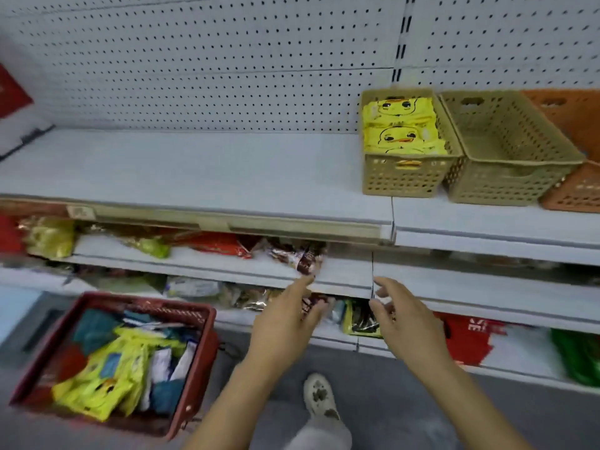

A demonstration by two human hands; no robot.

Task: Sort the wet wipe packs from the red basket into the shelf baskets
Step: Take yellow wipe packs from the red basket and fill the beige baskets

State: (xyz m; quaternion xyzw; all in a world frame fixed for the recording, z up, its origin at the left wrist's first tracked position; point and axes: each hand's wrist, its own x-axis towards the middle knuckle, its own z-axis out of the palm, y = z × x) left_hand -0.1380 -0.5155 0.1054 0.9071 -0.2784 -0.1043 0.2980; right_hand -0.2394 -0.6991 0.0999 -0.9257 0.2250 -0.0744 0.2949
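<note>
The red basket (191,323) stands on the floor at lower left, filled with yellow duck wipe packs (107,375), teal packs and white ones. On the upper shelf a tan basket (406,178) holds yellow duck packs (401,128). Beside it stand an empty tan basket (506,186) and an orange basket (578,193). My left hand (285,323) and my right hand (402,319) hang in front of the lower shelves, both with fingers apart and holding nothing, to the right of the red basket.
The upper shelf (194,177) has a pegboard back wall. Lower shelves carry snack bags (292,254) and red bags (467,339). My foot in a white shoe (319,397) rests on the grey floor.
</note>
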